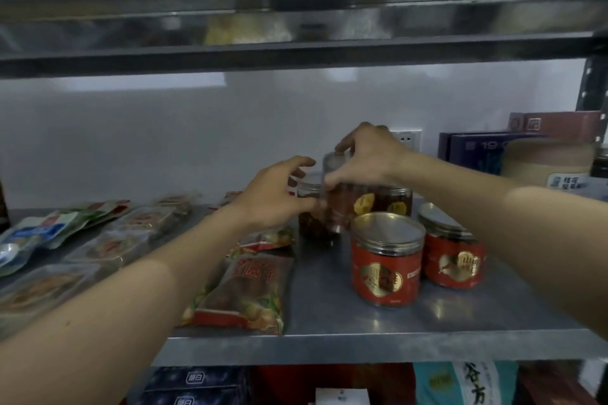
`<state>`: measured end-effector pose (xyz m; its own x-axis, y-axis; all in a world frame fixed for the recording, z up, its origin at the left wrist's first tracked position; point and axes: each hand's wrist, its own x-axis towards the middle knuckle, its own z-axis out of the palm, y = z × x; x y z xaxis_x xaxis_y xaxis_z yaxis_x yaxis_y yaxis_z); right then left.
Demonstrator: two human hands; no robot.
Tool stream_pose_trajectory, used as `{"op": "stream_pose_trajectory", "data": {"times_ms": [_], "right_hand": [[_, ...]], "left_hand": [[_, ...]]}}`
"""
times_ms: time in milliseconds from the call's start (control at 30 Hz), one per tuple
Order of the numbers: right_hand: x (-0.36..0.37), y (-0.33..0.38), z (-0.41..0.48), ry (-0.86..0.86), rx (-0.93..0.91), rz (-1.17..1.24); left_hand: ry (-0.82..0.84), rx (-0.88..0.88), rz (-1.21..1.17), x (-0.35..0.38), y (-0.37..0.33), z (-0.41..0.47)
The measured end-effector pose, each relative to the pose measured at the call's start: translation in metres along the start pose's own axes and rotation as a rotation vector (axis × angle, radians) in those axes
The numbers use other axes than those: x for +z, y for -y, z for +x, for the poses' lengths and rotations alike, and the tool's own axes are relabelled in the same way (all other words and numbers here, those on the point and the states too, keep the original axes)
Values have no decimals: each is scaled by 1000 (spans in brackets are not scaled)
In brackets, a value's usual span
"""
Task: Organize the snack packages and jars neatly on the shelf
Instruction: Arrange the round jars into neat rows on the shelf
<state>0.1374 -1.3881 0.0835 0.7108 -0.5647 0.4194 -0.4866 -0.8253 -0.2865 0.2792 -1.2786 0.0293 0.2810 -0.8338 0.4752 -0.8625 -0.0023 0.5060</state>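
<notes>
On the middle of the metal shelf (329, 316), towards the rear, both hands work at a cluster of jars. The right hand (368, 154) comes down from above, its grip closed round the top of a clear jar (335, 197) with reddish contents; motion blur hides whether the jar's base rests on the shelf. The left hand (279, 194) sits just beside it, fingers curled and spread over a dark-filled jar (311, 217), thumb close against the clear jar; whether this grip holds anything cannot be determined. Two yellow-labelled jars (391, 200) stand directly behind. Two red-labelled jars (386, 256) with metal lids stand upright at the front right, close together. A red snack pouch (243, 293) lies flat at the shelf's front edge under the left forearm. Flat clear packs (108, 246) and blue-and-white pouches (29, 233) lie spread across the left side. Boxes (487, 151) stand at the rear right.
</notes>
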Motion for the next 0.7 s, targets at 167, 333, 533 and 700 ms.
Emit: {"op": "stream_pose_trajectory", "data": {"times_ms": [167,333,533,700], "right_hand": [[-21,24,-5,-134,28,232],[-25,18,-9,-49,55,460],[-18,4,-10,30,-12,637],[-14,3,0,2,-32,668]], "left_hand": [[-131,35,-316,7,-26,-3],[-155,-29,-489,0,-22,-5],[-70,-75,-650,-13,-9,-8],[-87,-114,-540,-21,-10,-5]]}}
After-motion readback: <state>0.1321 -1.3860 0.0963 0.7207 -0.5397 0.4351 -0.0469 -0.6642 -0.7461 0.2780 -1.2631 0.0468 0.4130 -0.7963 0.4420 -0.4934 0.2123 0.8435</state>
